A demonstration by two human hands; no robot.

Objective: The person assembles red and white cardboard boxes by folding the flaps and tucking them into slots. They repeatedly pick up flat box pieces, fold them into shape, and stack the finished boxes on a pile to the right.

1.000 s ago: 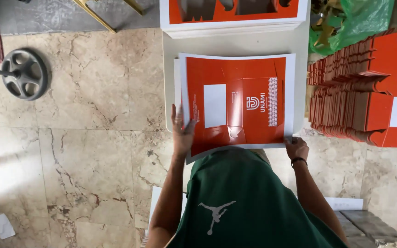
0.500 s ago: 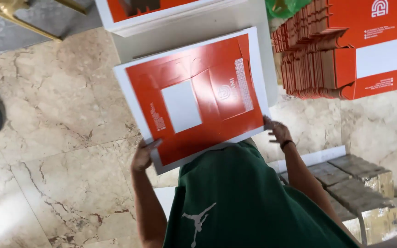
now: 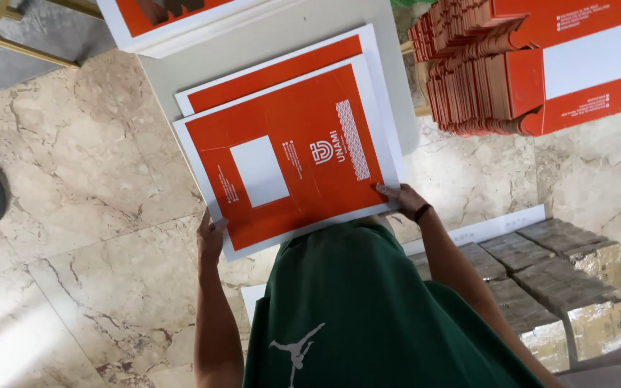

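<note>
A person in a green shirt (image 3: 353,309) holds an orange-printed sheet (image 3: 289,158) by its near corners, left hand (image 3: 210,237) gripping at 7 o'clock, right hand (image 3: 400,197) pinching at 4 o'clock. It hovers over the stack (image 3: 274,68); squaring and lowering it appears next. Half a second earlier, the sheet sat tilted further left, hiding the stack.

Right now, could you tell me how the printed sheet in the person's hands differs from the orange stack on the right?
The top sheet is one flat, unfolded print with a white border, held by the left hand and right hand. The folded stack is many creased pieces packed on edge, untouched. Both are orange with white panels.
</note>
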